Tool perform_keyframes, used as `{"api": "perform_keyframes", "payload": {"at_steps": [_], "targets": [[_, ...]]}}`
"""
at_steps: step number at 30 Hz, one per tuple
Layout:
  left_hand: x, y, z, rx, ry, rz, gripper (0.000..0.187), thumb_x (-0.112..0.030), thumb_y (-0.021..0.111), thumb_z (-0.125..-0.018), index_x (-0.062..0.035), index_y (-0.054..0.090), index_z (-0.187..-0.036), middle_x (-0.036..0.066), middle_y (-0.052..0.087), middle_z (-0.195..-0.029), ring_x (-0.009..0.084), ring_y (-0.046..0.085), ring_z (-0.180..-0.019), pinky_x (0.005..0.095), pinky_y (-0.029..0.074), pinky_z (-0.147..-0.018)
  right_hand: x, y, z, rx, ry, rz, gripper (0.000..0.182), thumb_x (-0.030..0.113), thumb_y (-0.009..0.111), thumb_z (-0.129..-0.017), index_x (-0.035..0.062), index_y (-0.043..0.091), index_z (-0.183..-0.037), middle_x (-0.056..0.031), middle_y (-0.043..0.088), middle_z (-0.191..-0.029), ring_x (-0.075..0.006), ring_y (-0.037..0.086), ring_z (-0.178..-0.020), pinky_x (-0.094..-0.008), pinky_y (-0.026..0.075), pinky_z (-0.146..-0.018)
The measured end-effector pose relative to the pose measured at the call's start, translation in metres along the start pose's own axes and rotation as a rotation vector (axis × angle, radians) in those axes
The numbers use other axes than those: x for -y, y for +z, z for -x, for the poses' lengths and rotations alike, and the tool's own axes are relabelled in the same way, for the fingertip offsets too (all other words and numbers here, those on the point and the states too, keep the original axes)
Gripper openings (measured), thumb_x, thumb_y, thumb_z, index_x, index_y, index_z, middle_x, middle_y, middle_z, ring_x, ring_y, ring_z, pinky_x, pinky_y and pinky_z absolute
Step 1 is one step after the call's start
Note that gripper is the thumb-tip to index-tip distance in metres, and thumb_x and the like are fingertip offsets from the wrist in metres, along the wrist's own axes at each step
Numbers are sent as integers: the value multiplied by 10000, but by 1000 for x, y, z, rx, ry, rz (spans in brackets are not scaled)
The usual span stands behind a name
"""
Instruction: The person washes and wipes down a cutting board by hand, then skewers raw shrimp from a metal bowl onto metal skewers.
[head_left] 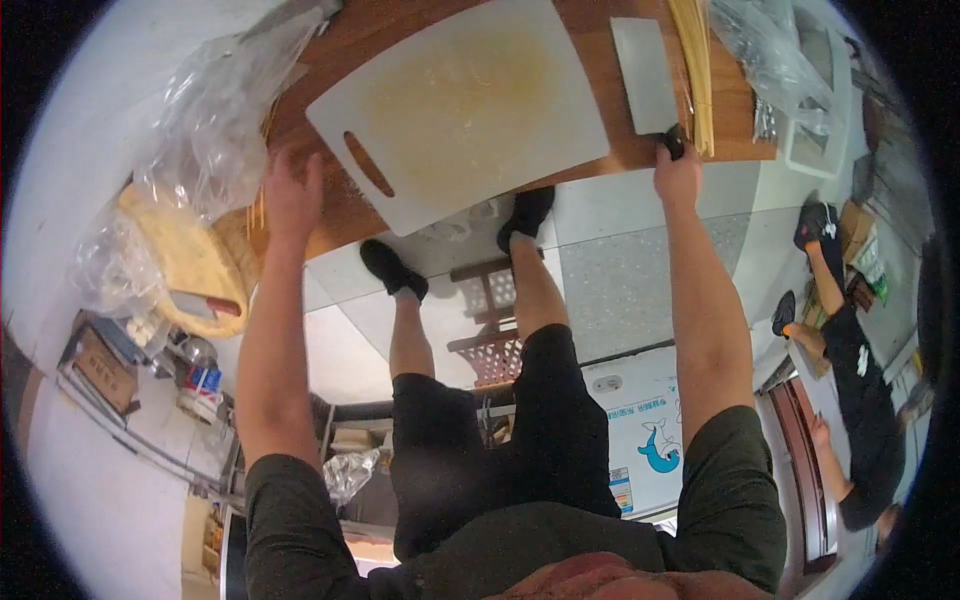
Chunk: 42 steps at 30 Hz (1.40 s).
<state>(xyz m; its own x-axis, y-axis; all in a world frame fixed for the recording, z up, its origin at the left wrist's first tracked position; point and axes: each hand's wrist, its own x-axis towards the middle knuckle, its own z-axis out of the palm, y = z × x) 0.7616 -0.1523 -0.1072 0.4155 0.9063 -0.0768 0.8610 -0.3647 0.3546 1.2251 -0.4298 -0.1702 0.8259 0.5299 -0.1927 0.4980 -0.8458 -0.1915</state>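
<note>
A white cutting board (480, 110) with yellowish stains lies on the wooden table (590, 60), its slot handle toward the lower left. My left hand (293, 195) is over the table just left of the board, thumb and fingers apart, holding nothing. To the board's right lies a cleaver (645, 75) with a wide metal blade. My right hand (678, 178) is closed at the cleaver's black handle near the table's edge. Beside the blade runs a bundle of long thin yellow sticks (697, 70).
Clear plastic bags (215, 120) lie at the left; another plastic bag (775, 60) is at the upper right. A knife (205, 304) rests on a thick wooden board (185, 250). Another person (860, 390) in dark clothes is at the right. A white freezer lid (640, 420) stands behind me.
</note>
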Motion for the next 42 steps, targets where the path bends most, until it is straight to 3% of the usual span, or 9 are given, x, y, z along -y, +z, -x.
{"api": "perform_keyframes", "payload": {"at_steps": [2,6,7,11,17,23,25,30,42], "targets": [[25,-2,-24,39,79,-84,400,-278,594,-834,-17,553,-1134,182,577,-1140,364,518,-1084,429,409,-929,-6,-1,-11,358,23,-95,375,328,649,-785,-3,605,-956,-208,639,-878,-369,599,-817,-453,473,-740],[153,-7,-130,123,-182,-322,570,-391,514,-889,23,437,-1273,194,524,-1212,333,484,-1140,399,389,-952,13,5,-6,267,-223,561,469,270,641,-758,32,541,-1149,-216,541,-1144,-364,511,-1070,-478,428,-887],[180,-4,-146,129,-234,-333,613,-420,494,-903,33,408,-1307,197,511,-1230,325,476,-1154,392,384,-958,30,-1,8,80,160,198,571,270,643,-769,41,462,-1259,-202,483,-1237,-369,481,-1106,-459,403,-944],[139,28,-111,-47,193,-176,535,-340,491,-936,18,429,-1329,230,468,-1328,355,443,-1238,380,347,-1029,65,-16,28,-111,-42,81,512,225,647,-747,58,500,-1208,-176,475,-1194,-360,462,-1097,-445,389,-926],[-38,45,46,170,-606,545,526,-237,595,-876,98,456,-1256,247,500,-1271,312,514,-1141,373,401,-952,113,-9,46,36,-69,-122,579,240,625,-772,-1,437,-1264,-193,491,-1209,-366,474,-1083,-456,393,-924],[-52,108,99,-48,-419,37,515,-231,628,-808,139,521,-1149,213,632,-1026,306,606,-881,405,473,-815,130,10,43,-15,-27,-16,594,280,599,-784,-36,426,-1257,-229,487,-1211,-385,483,-1072,-462,408,-905],[-89,91,83,-112,-750,951,560,-333,654,-785,128,566,-1091,214,648,-945,313,613,-809,423,489,-761,126,19,37,94,-39,62,494,328,591,-791,-24,517,-1129,-232,543,-1083,-384,523,-995,-478,428,-846],[-88,69,55,-96,-1170,716,370,-336,677,-780,29,619,-797,86,607,-727,180,537,-677,364,440,-651,119,36,33,58,-192,58,449,385,543,-848,-41,591,-980,-234,612,-933,-400,587,-871,-488,468,-751],[-116,72,107,-216,-1365,1178,414,-403,474,-944,-1,512,-1031,23,496,-730,119,445,-655,276,393,-622,81,14,30,177,224,-396,707,534,399,-925,-129,580,-1090,-184,637,-997,-258,581,-893,-342,442,-805]]}}
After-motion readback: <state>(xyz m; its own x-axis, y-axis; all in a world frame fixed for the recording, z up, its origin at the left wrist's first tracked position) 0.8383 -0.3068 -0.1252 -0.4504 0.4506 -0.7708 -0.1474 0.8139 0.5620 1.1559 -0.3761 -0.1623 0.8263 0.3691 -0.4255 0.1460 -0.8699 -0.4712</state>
